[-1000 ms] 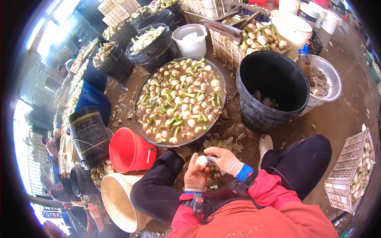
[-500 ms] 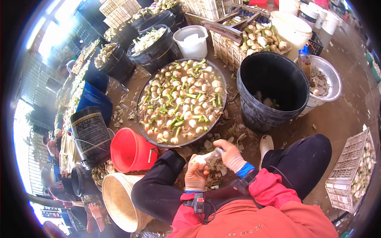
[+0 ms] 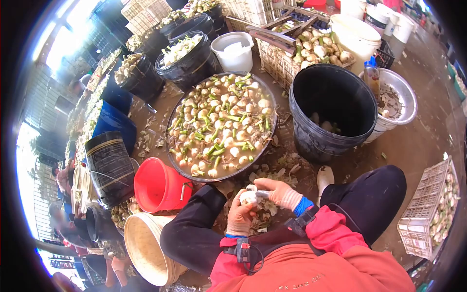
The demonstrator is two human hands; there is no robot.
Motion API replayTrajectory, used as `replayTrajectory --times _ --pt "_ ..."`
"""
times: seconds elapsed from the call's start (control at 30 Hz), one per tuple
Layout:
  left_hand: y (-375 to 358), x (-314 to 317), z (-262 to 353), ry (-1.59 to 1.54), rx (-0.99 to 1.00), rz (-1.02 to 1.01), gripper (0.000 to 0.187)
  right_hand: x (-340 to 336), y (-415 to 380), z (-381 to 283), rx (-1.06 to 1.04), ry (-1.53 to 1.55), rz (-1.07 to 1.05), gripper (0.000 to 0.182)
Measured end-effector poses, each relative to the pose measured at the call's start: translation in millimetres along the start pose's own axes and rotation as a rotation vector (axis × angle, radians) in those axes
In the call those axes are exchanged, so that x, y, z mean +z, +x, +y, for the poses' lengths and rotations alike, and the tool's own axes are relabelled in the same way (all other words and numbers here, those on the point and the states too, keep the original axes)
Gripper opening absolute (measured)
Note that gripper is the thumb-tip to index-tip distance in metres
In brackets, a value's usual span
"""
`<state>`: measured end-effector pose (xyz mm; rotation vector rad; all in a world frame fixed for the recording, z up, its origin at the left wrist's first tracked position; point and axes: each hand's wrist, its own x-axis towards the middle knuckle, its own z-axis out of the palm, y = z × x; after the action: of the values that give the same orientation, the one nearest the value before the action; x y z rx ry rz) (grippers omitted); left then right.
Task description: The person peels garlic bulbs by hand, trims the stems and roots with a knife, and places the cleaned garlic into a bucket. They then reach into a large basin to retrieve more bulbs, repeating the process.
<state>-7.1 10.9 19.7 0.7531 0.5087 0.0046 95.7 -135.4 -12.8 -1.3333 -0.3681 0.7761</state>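
Note:
My left hand (image 3: pixel 240 215) is closed round a white garlic bulb (image 3: pixel 248 198), held above the floor between my knees. In my right hand (image 3: pixel 282 192) is a small knife (image 3: pixel 263 194); its metal blade touches the bulb's right side, and the handle is hidden by my fingers. Just beyond my hands sits a wide round tub (image 3: pixel 230 73) of murky water, full of garlic bulbs with green stem pieces. Peeled skins (image 3: pixel 265 216) lie on the floor under and around my hands.
A deep black bucket (image 3: pixel 311 138) with a few bulbs stands front right. A red bucket (image 3: pixel 158 186) and a cream bucket (image 3: pixel 141 248) are at left. Crates of garlic stand behind and at right (image 3: pixel 418 214). Other people (image 3: pixel 63 219) sit at far left.
My right hand has moved slightly left and down, bringing the knife against the bulb. The bulb has turned in my left hand, its rounded side now facing up.

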Motion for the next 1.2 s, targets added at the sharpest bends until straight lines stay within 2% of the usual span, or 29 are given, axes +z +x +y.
replayTrajectory --times 0.03,0.07,0.17,0.2,0.27,0.4,0.47,0.53,0.6,0.7,0.73,0.77,0.83,0.87,0.9,0.93,0.97,1.0,1.07,1.1,1.17,1.2 --pt "0 -1 1 0.001 0.001 0.002 0.051 8 -3 -3 -0.008 0.151 -0.038 0.05" --pt "0 -3 3 -0.036 -0.024 -0.029 0.05 13 -2 -3 -0.066 -0.154 0.03 0.052" --pt "3 -9 3 -0.094 -0.06 -0.086 0.046 21 -8 -23 0.004 -0.339 0.053 0.057" --pt "3 -10 4 -0.085 -0.075 -0.086 0.046 23 -9 -21 -0.072 -0.329 0.092 0.056" --pt "2 -9 4 -0.075 -0.091 -0.084 0.046 22 -6 -19 -0.095 -0.321 0.098 0.054" --pt "1 -8 1 -0.069 -0.147 -0.068 0.063 19 -6 -14 -0.211 -0.358 0.111 0.044" --pt "0 -12 -1 -0.065 -0.177 -0.09 0.07 20 -7 -12 -0.193 -0.354 0.129 0.043" --pt "1 -6 -2 0.039 -0.207 -0.245 0.084 18 -5 -10 -0.178 -0.353 0.144 0.041" --pt "-2 -3 -2 0.015 -0.173 -0.279 0.087 8 3 1 -0.188 -0.342 0.288 0.032" --pt "-4 -1 2 0.001 -0.117 -0.355 0.09 -18 15 17 0.162 0.189 0.465 0.033" --pt "-7 4 2 -0.069 -0.056 -0.309 0.089 -33 22 53 0.101 0.046 0.395 0.037" --pt "-8 6 2 -0.14 0.003 -0.264 0.087 -31 19 53 0.102 0.045 0.394 0.037" --pt "-6 1 2 -0.249 0.003 -0.313 0.08 -22 9 37 -0.107 -0.169 0.081 0.046" --pt "-7 3 5 -0.298 0.003 -0.251 0.076 -10 1 3 0.223 0.24 -0.046 0.062" --pt "-9 3 7 -0.344 0.005 -0.185 0.072 0 1 7 0.131 0.256 -0.099 0.057" --pt "-5 -5 6 -0.379 0.009 -0.275 0.06 4 -1 -7 0.196 0.19 -0.164 0.05" --pt "-4 -11 3 -0.378 0.011 -0.272 0.06 5 -3 -22 0.26 0.124 -0.227 0.044" --pt "-3 -10 3 -0.398 0.028 -0.211 0.054 4 -1 -18 0.261 0.124 -0.229 0.044" --pt "-2 -5 3 -0.419 0.052 -0.08 0.037 -3 4 -5 0.284 0.171 -0.005 0.026" --pt "0 -7 4 -0.418 0.057 -0.08 0.037 -6 5 -2 0.282 0.17 -0.01 0.026" --pt "6 -14 9 -0.487 0.026 0.095 0.033 -12 8 4 0.296 0.116 0.327 0.019" --pt "10 -20 16 -0.496 0.036 0.162 0.032 -18 13 26 0.329 0.115 0.383 0.016"
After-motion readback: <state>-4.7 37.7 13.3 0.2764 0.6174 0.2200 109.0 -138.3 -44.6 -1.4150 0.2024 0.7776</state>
